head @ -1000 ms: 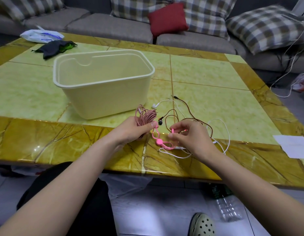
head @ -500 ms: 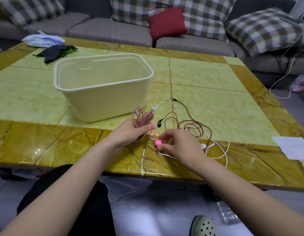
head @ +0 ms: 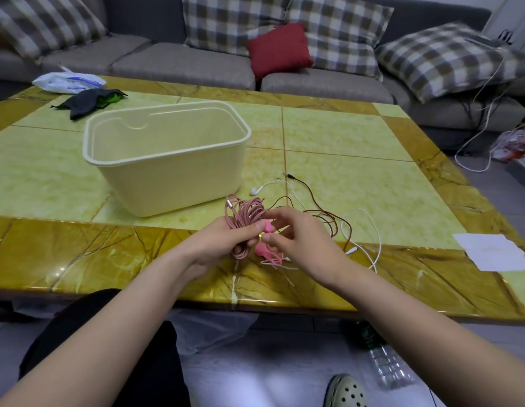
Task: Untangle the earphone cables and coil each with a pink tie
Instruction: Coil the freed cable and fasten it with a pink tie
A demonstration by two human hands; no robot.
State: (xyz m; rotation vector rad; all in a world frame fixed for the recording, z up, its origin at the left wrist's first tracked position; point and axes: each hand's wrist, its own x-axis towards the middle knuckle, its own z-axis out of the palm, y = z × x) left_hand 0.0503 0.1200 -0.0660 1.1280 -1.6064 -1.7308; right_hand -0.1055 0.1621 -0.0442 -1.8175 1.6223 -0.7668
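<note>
Head view, down over a yellow marble worktop [head: 358, 189].

Far left: white bag [head: 68, 82] and dark cloth [head: 88, 101], well apart from the work. A cream tub [head: 173, 183] stands open just behind the hands. Probably the drop-off for finished coils, so kept within reach. Nothing seen inside it.

Next, the left hand [head: 217, 245]. Its fingers [head: 252, 229] are curled round the pink cable [head: 243, 212], which is wound into a bundle, thumb clamped across the strands. Loops stick out above and below the fist. Held this way, I judge, so the coil cannot spring open while it is bound.

The tie [head: 262, 251] sits between the two hands, touching the coil's right side. One end shows by the left thumb; the rest hangs below, toward the worktop's near edge.

The right hand [head: 302, 239] has its fingers [head: 277, 217] bent inward, thumb and forefinger pinching the tie close against the coil. Whether the tie has gone round the bundle yet: cannot tell, the hands hide it.

Further right, the brown cable [head: 328, 215] and white cable [head: 375, 230] lie loose on the worktop, crossing each other, partly behind the right hand. Neither is coiled. A paper sheet [head: 490, 251] lies at the far right.

Judgement: one cable at the binding step, two left to separate and wind.
</note>
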